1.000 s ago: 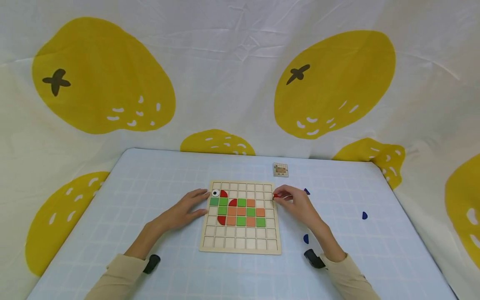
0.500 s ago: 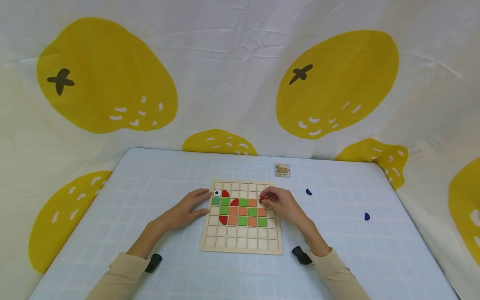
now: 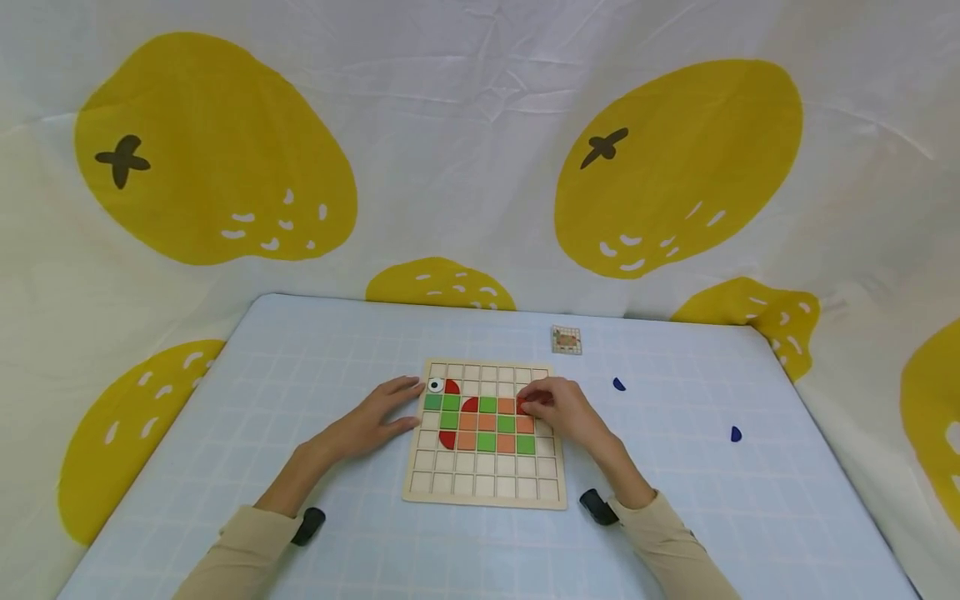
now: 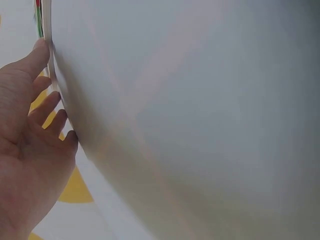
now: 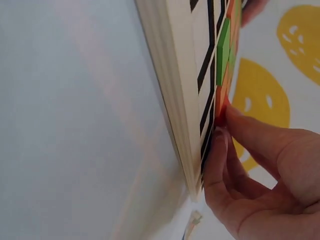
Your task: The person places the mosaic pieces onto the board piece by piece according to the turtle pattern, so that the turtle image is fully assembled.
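Note:
A wooden grid board (image 3: 480, 502) lies mid-table, with green and orange square tiles (image 3: 487, 422), red quarter-round tiles and a white eye tile (image 3: 435, 385) in its cells. My right hand (image 3: 564, 407) pinches a red tile (image 5: 220, 119) between thumb and fingertips, low over a cell at the right end of the upper tile row. Fingers mostly cover that tile, so its full outline is hidden. At the board's left edge, my left hand (image 3: 372, 419) rests with its fingers extended; in the left wrist view its fingertips touch the board's side.
Behind the board lies a small picture card (image 3: 566, 340) with a gridded pattern. Two dark blue rounded pieces sit on the table to the right, one nearer (image 3: 618, 384) and another farther out (image 3: 736, 434). A patterned curtain hangs behind the table.
My right hand has moved left from the board's right edge and lowered the red tile to a cell beside an orange one. My left hand has stayed at the board's edge.

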`<action>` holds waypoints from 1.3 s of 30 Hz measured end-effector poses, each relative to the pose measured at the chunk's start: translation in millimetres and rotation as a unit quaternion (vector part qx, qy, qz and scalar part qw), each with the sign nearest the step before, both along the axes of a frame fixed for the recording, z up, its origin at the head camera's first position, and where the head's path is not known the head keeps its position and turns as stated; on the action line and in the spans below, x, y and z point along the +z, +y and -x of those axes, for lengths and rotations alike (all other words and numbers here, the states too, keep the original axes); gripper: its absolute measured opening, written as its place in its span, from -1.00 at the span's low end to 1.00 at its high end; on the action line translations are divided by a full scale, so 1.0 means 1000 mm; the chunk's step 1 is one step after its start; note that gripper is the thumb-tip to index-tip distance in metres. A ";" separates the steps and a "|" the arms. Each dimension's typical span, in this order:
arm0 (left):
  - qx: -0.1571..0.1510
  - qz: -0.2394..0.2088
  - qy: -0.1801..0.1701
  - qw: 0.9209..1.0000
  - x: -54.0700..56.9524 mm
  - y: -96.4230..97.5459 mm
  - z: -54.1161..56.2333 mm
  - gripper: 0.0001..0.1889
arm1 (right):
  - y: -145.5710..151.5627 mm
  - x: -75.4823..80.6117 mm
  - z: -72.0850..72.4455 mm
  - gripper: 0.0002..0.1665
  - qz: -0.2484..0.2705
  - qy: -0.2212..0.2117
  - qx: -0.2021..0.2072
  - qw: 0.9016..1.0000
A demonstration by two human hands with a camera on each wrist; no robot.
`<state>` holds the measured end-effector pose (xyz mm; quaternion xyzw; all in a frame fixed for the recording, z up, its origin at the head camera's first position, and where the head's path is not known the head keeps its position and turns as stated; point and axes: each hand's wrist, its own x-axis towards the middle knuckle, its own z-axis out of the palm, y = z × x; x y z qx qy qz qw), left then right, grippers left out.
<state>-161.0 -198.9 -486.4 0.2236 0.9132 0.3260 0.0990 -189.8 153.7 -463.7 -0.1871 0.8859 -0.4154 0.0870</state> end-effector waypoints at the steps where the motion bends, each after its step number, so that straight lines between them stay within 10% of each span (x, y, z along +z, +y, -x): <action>1: 0.001 0.000 -0.001 1.000 0.000 0.000 0.000 -0.34 | 0.000 0.000 0.000 -0.84 -0.005 0.000 0.000 1.000; 14: 0.011 0.013 -0.001 1.000 0.003 0.002 -0.003 -0.33 | 0.003 0.005 0.000 -0.89 -0.025 0.012 0.016 0.999; 39: 0.004 -0.001 0.000 1.000 0.004 0.003 -0.004 -0.34 | 0.078 0.002 0.011 -0.81 -0.055 0.077 -0.108 0.990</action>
